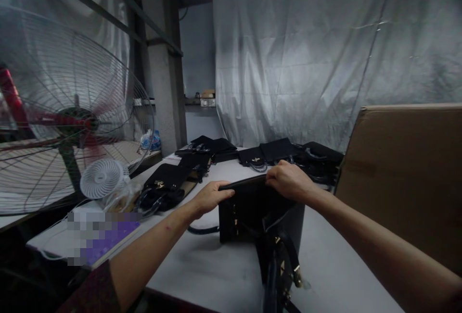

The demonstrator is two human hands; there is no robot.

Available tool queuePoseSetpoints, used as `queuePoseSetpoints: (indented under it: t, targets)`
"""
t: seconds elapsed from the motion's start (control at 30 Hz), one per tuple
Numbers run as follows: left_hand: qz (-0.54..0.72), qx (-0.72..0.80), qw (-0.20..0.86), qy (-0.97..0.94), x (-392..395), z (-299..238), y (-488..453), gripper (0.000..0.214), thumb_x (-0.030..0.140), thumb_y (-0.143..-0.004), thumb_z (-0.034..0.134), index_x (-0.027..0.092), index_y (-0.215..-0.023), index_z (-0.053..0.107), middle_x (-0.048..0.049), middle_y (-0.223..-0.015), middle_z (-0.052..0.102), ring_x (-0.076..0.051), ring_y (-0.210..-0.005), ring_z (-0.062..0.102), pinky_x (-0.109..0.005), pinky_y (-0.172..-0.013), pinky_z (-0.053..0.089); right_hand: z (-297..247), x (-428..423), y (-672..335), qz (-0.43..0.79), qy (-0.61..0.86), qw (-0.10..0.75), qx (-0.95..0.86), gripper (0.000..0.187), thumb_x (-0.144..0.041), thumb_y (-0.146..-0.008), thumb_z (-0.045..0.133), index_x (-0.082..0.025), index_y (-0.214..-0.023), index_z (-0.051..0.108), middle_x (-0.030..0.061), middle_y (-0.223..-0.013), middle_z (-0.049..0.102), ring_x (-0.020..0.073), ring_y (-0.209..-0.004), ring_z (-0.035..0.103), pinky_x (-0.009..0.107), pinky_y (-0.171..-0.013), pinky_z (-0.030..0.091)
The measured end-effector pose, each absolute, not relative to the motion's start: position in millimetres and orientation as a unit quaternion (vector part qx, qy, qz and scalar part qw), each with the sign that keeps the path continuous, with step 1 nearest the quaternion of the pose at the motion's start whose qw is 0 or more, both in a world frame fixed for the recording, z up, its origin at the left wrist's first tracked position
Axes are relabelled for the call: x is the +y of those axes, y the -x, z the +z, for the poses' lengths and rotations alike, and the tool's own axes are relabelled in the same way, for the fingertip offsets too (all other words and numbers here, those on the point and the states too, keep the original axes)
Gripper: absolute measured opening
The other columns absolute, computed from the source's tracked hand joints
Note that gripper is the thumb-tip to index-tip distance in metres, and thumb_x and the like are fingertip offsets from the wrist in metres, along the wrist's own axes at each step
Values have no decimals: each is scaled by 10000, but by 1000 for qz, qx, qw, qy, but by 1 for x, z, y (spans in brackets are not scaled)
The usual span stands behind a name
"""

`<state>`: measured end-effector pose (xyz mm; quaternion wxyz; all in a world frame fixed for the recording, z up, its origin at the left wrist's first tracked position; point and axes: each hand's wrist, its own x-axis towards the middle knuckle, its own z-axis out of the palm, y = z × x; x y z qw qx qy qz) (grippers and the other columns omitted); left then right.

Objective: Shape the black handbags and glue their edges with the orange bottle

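Note:
A black handbag point(249, 207) with gold-coloured fittings stands on the white table point(216, 269) in front of me. My left hand point(213, 196) pinches the left end of its upper edge, thumb on the near side. Farther right along that same edge, my right hand point(288, 178) grips with curled fingers. One bag handle point(204, 230) sticks out at the left. Dark straps point(285, 265) with gold buckles hang toward me at the lower right. The inside of the bag is too dark to make out.
Several black handbags lie at the back, one with a gold clasp point(159, 184) at left. A cardboard box point(400, 173) rises on the right. On the left are a small white fan point(103, 178), a purple-and-white book or box point(111, 238) and a large caged fan point(75, 116).

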<state>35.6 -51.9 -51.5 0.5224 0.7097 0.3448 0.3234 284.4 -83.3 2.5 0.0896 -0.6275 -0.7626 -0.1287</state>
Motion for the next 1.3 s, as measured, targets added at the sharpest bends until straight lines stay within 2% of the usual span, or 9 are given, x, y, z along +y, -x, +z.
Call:
queuePoseSetpoints:
  t: [0.1,0.23,0.3,0.4,0.53,0.8,1.07,1.3]
  targets:
    - [322,349,511,-717,-49,-54,-35,353,379,-770,660,151,-1037,698,-43,-876,704,-173,-811,612,-266,-751,430,1,-81,-284,-140,650,90,-741,180,-316,-823,571,-238,-802,733,81,-787,674,232,-900,576,307,-712,365]
    - [324,343,505,-722,-47,-56,-35,368,380,-781,654,155,-1069,693,-50,-924,711,-185,-855,620,-275,-782,438,0,-78,-282,-156,674,96,-716,179,-310,-814,552,-229,-783,708,78,-780,686,245,-886,590,357,-753,316]
    - [320,346,503,-724,-47,-56,-35,359,377,-788,648,154,-1066,695,-50,-913,714,-183,-852,624,-275,-787,435,-2,-76,-282,-165,684,105,-702,173,-308,-797,564,-211,-870,687,84,-809,693,253,-893,597,373,-777,296]
    - [313,348,506,-724,-47,-56,-36,362,380,-795,643,153,-1073,691,-51,-900,716,-183,-839,630,-277,-787,434,-4,-74,-282,-176,692,116,-690,316,-322,-785,575,-177,-1060,632,117,-892,698,268,-909,603,382,-791,275]
    - [314,344,502,-729,-45,-59,-37,392,416,-786,648,149,-1070,692,-58,-930,715,-196,-848,632,-286,-787,445,-7,-72,-283,-174,686,114,-697,379,-309,-797,563,-216,-1161,614,109,-926,708,270,-940,598,375,-788,249]
    - [310,343,496,-735,-46,-58,-36,389,401,-803,625,152,-1095,681,-48,-900,710,-182,-812,621,-276,-763,439,-8,-69,-285,-152,676,112,-712,280,-304,-817,538,-304,-1039,708,53,-908,726,240,-973,568,368,-774,231]
    - [323,344,472,-744,-47,-56,-39,411,376,-794,624,167,-1146,662,-45,-965,707,-194,-868,625,-287,-801,445,-10,-65,-285,-144,681,130,-706,238,-307,-798,541,-300,-923,744,59,-895,728,238,-974,552,393,-806,230]
    - [345,372,412,-757,-43,-48,-51,291,326,-722,653,147,-947,698,-13,-764,673,-155,-677,601,-246,-649,441,-10,-64,-284,-143,682,132,-705,240,-271,-787,548,-278,-916,749,81,-925,727,247,-975,552,400,-808,234]
